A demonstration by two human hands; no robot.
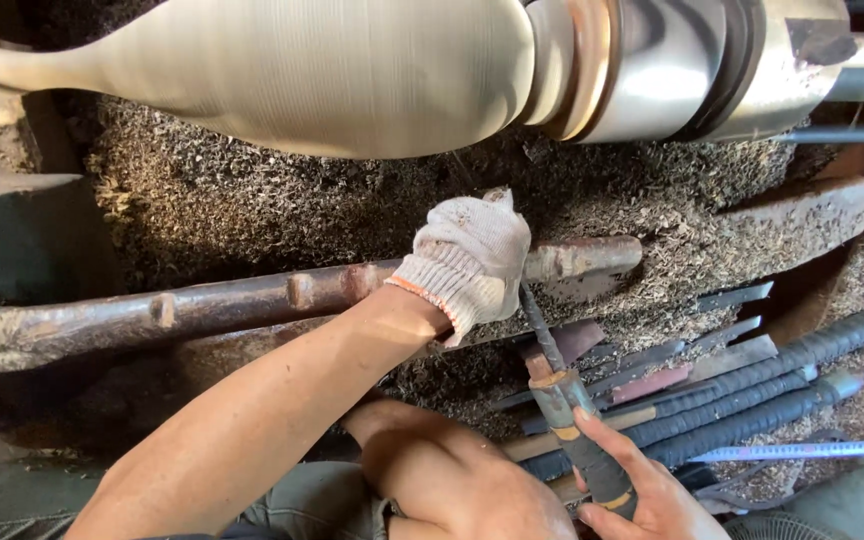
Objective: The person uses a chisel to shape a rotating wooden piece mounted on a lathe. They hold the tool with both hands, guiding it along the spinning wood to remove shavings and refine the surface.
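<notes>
- A rusty bar [252,295] is laid across mid-frame as a tool rest.
- The gloved left hand [467,262] is closed over the chisel [542,335], pinning it to the bar.
- The right hand [642,490], lower right, is wrapped around the taped handle [587,450], steering toward the wood [282,70] above.

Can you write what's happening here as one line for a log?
left hand: gloved, pressing chisel on rest bar | right hand: bare, gripping chisel handle | workpiece: wood on lathe | shavings: piled below
</notes>
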